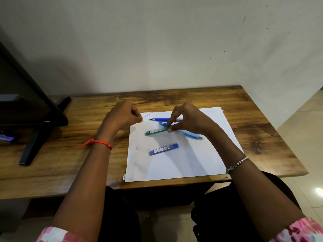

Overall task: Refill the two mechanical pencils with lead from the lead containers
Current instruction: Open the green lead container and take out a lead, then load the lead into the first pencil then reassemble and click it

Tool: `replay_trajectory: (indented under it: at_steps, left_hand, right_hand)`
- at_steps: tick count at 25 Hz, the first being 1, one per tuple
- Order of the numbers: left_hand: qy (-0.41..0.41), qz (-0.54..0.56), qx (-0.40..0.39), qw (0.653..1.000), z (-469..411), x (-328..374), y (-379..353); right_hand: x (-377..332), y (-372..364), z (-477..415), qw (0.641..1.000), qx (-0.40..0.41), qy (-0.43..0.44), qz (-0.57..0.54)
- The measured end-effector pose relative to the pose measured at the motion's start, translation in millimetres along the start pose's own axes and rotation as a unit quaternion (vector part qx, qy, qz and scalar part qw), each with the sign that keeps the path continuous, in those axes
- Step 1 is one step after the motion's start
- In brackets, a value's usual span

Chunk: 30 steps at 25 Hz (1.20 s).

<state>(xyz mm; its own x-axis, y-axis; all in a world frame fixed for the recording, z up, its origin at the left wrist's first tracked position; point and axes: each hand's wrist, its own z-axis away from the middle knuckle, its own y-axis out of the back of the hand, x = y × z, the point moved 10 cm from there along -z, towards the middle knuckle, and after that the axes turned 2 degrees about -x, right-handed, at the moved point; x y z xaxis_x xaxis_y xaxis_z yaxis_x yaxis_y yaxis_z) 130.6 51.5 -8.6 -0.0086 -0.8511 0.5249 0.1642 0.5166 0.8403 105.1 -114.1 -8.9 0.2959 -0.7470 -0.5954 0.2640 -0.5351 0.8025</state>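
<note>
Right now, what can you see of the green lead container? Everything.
The green lead container is a slim, flat rectangular case of translucent teal-green plastic with a pale printed label along its side; the print is too small to read. It lies nearly level over the white paper, its long axis running left to right and rising slightly to the right. The right hand pinches its right end between the fingers. That end overlaps the light blue pencil. Whether its cap is open is hidden.

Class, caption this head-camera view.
Left hand pinches a lead; right hand grips the green lead container above the paper.
</note>
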Motion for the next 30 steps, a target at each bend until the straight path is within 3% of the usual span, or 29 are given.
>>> replay_trajectory:
  at_steps: [3, 6, 9, 14, 20, 26, 30]
  left_hand:
    - [-0.026, 0.029, -0.015, 0.999, 1.5, 15.5, -7.0]
    - [-0.065, 0.073, -0.025, 0.995, 6.8, 36.9, -13.8]
    - [-0.089, 0.105, -0.02, 0.99, 10.0, 54.5, -20.3]
    - [-0.104, 0.145, 0.012, 0.984, 9.7, 70.4, -25.6]
    - [-0.148, -0.028, 0.085, 0.985, 0.7, 73.3, -42.1]
    - [-0.174, -0.132, 0.056, 0.974, -5.1, 79.4, -66.6]
    - [-0.172, -0.121, 0.057, 0.976, -8.6, 79.4, -67.2]
  right_hand:
    - [-0.3, -5.9, -0.6, 1.0, -0.013, -0.011, 0.022]
    - [3.7, 16.0, 1.8, 0.992, 0.063, -0.044, -0.096]
    - [19.8, 22.6, 5.9, 0.963, 0.111, -0.107, -0.222]
    - [29.4, 31.4, 11.6, 0.927, 0.161, -0.13, -0.312]
    - [67.3, 68.7, 32.7, 0.864, 0.327, -0.162, -0.347]
    - [78.8, 73.1, 39.2, 0.839, 0.353, -0.181, -0.372]
    - [80.5, 73.2, 38.9, 0.834, 0.362, -0.181, -0.374]
